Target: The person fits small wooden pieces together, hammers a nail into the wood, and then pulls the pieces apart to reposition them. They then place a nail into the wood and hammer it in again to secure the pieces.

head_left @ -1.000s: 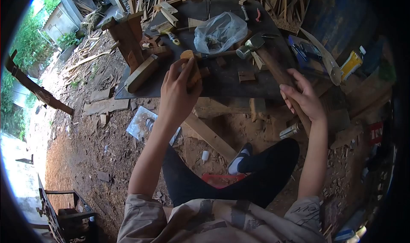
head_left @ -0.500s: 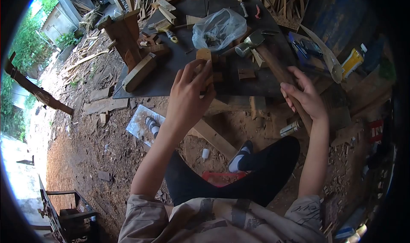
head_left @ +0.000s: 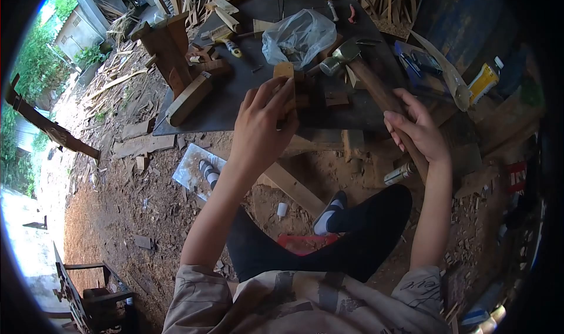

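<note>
My left hand [head_left: 264, 114] is closed around a small wooden block [head_left: 284, 71] over the near part of the dark table [head_left: 235, 108]. The block's top end sticks out past my fingers; the rest is partly hidden by the hand. In my right hand [head_left: 420, 125] is a hammer [head_left: 376, 84], gripped by its wooden handle. Its metal head points away to the upper left, near the clear plastic bag [head_left: 299, 37]. A small flat piece of wood [head_left: 337, 98] lies on the table between my hands.
To the left on the table are a thick wooden piece [head_left: 189, 99] and a yellow-handled tool [head_left: 233, 48]. At the right are a tray of pens [head_left: 420, 64] and a yellow packet [head_left: 484, 80]. Wood scraps cover the ground; a plank [head_left: 294, 187] lies below the table.
My left hand and the block have shifted very slightly to the right. The hammer head has moved slightly up and to the left. My grips look the same.
</note>
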The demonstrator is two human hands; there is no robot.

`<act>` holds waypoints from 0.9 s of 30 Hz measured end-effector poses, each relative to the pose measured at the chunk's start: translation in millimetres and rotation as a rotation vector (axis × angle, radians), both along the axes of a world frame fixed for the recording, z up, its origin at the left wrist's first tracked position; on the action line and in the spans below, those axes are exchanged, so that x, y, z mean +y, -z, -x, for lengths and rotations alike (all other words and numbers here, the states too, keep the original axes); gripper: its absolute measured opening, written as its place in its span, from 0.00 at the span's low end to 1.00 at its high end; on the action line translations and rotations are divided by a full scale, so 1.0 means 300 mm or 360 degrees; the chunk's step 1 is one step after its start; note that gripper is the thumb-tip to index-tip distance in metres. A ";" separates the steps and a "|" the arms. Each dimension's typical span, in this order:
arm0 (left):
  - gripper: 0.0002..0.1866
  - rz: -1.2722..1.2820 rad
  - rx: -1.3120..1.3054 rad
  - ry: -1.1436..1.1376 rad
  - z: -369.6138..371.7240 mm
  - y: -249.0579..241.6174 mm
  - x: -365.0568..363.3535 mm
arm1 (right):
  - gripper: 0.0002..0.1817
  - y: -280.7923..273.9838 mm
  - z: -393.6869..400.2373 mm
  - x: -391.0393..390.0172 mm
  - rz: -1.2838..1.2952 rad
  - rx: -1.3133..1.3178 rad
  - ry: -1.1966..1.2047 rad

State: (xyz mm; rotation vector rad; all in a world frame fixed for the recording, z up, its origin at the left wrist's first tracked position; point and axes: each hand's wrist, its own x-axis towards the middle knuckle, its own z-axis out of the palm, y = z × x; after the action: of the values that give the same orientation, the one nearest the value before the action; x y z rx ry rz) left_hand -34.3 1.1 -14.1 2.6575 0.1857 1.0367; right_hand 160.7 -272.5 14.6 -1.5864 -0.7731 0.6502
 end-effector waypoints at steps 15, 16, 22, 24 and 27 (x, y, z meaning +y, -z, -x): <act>0.23 -0.0141 -0.0203 0.0220 -0.074 -0.017 -0.061 | 0.30 0.010 -0.001 -0.001 -0.0001 -0.0003 0.0034; 0.22 -0.0153 -0.0176 0.0253 -0.090 -0.024 -0.077 | 0.30 0.007 0.001 0.000 0.0001 -0.0007 0.0034; 0.26 -0.0306 -0.0107 0.0227 -0.168 -0.041 -0.115 | 0.27 -0.002 0.010 0.002 0.0037 -0.0027 0.0067; 0.28 -0.0301 -0.0025 0.0196 -0.163 -0.047 -0.098 | 0.28 -0.007 0.010 0.002 0.0038 -0.0016 0.0050; 0.29 -0.0267 -0.0011 0.0234 -0.162 -0.036 -0.067 | 0.28 -0.002 0.005 -0.001 0.0021 -0.0011 0.0042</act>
State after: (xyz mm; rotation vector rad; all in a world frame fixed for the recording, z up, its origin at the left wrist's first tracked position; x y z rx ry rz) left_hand 14.3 -19.0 -3.4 2.7656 -0.1013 1.0560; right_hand 159.1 -272.7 15.2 -1.6089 -0.7531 0.6323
